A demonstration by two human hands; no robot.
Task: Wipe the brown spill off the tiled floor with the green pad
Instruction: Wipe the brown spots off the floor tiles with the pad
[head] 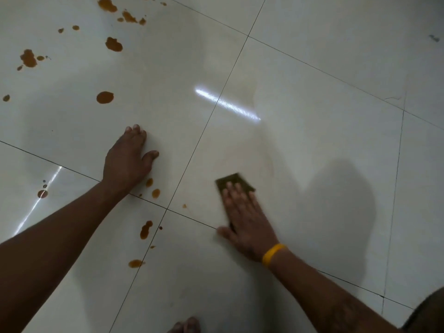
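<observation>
The green pad (231,181) lies flat on the pale tiled floor (312,104), right of centre. My right hand (245,217) presses on it with straight fingers, covering its near half; a yellow band circles that wrist. My left hand (127,159) rests palm-down on the floor to the left, holding nothing. Brown spill spots (105,97) are scattered across the upper left tile, with more brown drops (146,229) near the grout crossing between my hands. A faint brownish smear (247,87) shows beyond the pad.
Dark grout lines (192,162) cross the floor diagonally. Toes of a bare foot (186,325) show at the bottom edge. A bright light reflection (227,104) streaks the middle tile. A small dark mark (434,38) sits at the far right.
</observation>
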